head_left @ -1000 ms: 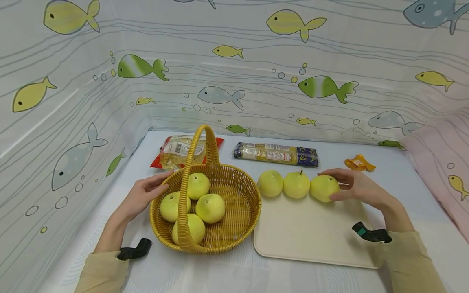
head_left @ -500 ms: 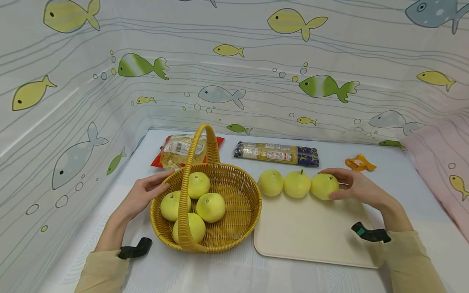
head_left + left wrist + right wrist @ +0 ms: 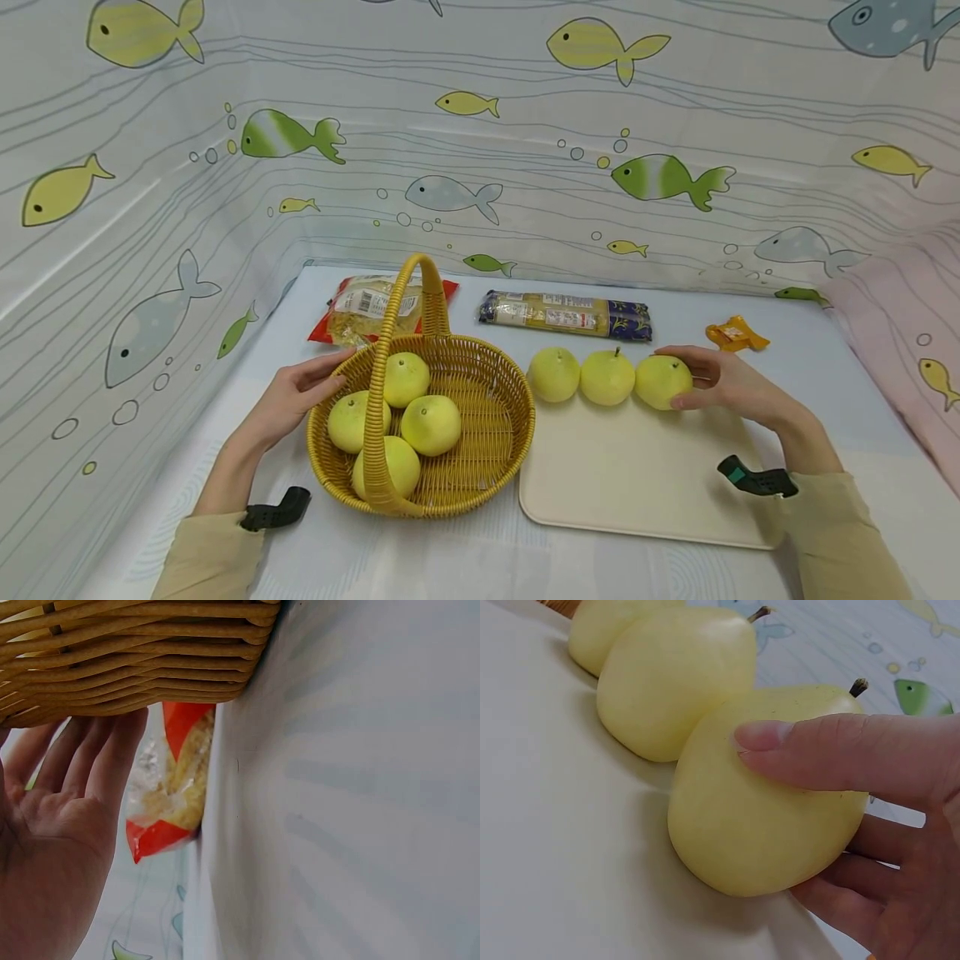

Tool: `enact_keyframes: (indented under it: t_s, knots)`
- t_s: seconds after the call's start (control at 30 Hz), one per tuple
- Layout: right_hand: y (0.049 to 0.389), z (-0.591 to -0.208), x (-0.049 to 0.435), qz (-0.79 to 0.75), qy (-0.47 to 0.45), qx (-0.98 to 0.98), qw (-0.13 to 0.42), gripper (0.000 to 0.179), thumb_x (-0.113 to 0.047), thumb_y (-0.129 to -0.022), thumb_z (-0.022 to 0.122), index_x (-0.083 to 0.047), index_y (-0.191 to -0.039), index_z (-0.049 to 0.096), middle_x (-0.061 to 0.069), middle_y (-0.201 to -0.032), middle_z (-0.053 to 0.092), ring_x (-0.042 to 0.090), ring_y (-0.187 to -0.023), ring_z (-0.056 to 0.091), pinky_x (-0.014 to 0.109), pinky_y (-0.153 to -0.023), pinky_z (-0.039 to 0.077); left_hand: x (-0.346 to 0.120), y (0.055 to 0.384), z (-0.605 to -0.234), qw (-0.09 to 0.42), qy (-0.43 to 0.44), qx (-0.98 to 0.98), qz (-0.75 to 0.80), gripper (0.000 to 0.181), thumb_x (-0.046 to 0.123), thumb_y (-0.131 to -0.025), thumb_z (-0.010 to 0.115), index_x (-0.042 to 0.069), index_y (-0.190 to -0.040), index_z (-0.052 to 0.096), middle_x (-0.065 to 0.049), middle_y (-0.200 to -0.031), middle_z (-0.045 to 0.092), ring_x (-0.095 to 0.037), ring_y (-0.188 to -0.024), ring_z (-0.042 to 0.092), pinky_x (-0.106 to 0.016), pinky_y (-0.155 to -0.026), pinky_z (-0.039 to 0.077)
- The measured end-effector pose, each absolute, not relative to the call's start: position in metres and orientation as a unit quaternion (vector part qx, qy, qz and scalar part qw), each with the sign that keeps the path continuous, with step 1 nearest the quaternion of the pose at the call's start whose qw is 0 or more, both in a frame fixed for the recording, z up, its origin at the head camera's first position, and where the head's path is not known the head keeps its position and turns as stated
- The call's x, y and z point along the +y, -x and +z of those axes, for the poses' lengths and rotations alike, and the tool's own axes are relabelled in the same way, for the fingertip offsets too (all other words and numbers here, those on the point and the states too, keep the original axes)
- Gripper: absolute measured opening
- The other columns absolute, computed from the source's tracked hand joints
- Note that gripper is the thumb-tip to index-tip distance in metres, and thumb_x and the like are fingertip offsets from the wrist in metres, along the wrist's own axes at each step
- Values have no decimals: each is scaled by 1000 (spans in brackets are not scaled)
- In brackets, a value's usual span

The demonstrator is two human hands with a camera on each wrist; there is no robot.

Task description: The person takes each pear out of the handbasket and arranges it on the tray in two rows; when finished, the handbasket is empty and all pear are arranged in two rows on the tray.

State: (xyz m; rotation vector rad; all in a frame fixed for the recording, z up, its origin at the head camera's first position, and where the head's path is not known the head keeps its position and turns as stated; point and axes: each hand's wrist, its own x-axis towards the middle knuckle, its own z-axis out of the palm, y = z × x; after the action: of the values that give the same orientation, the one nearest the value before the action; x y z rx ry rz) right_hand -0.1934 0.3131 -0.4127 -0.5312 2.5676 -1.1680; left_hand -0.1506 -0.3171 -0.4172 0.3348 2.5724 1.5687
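Pinched between thumb and fingers of my right hand [image 3: 731, 387] is a yellow pear [image 3: 757, 817], the rightmost in a row at the back edge of a beige tray [image 3: 637, 467]. Beside it lie a middle pear [image 3: 607, 378] and a left pear [image 3: 554, 375]. My left hand [image 3: 296, 400] rests its fingers, fairly straight, against the outside of a woven basket [image 3: 483, 442] with a tall handle. Several pears [image 3: 431, 426] sit in the basket's left part. From the left wrist, the fingertips meet the basket wall [image 3: 150, 667] and are partly hidden.
Behind the basket lies a red and clear food bag [image 3: 360, 308]. A long noodle packet [image 3: 566, 315] with dark blue ends is at the back middle. An orange wrapper [image 3: 737, 333] lies beyond my right hand. Fish-printed sheeting [image 3: 540, 242] rises around the table.
My right hand and its pear have shifted very slightly left. The left hand and the basket hold their places.
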Motion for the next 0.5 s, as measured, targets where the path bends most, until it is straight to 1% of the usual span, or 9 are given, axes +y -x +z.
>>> enact_keyframes:
  t_s: [0.23, 0.5]
  knots:
    - [192, -412, 310, -406, 191, 883, 136, 71, -26, -83, 83, -16, -146, 52, 11, -143, 54, -1, -112, 59, 16, -90, 48, -318, 151, -418, 57, -111, 845, 520, 49, 26, -104, 57, 13, -150, 48, -17, -152, 46, 9, -118, 54, -14, -92, 48]
    - [193, -413, 312, -405, 194, 883, 137, 72, -26, -83, 83, -17, -147, 50, 10, -145, 52, -4, -114, 57, 14, -92, 46, -318, 151, -417, 56, -113, 844, 521, 48, 25, -104, 57, 12, -150, 48, -17, -152, 46, 9, -118, 54, -14, -92, 48]
